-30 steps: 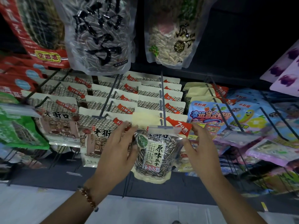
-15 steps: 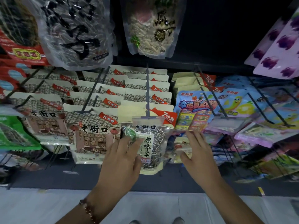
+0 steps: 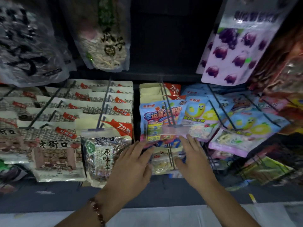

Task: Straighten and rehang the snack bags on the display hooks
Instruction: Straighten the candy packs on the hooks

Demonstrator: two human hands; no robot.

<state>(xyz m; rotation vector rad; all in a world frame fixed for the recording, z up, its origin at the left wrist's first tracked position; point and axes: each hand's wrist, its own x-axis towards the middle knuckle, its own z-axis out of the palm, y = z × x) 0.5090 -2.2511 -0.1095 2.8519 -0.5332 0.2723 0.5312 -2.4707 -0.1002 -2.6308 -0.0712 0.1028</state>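
Observation:
A clear sunflower-seed bag [image 3: 101, 158] hangs at the front of its hook [image 3: 105, 102], in front of cream bags with red tabs. To its right hangs a blue candy bag [image 3: 161, 117] on another hook [image 3: 165, 102], with a small pale bag [image 3: 162, 163] below it. My left hand [image 3: 132, 167] reaches to the lower left edge of the blue candy bag with fingers extended. My right hand [image 3: 194, 159] touches the bag's lower right part, fingers straight, thumb near the pale bag. Neither hand plainly grips anything.
Rows of cream snack bags [image 3: 54, 145] fill the hooks to the left. Blue and pink candy bags [image 3: 242, 128] crowd the right. Large bags hang above: black-lettered seeds [image 3: 29, 46], pale seeds [image 3: 105, 43], purple fruit [image 3: 232, 46]. A dark shelf ledge [image 3: 164, 199] runs below.
Both hands have left the sunflower-seed bag and moved right to the blue candy bag. The view has swung right as well.

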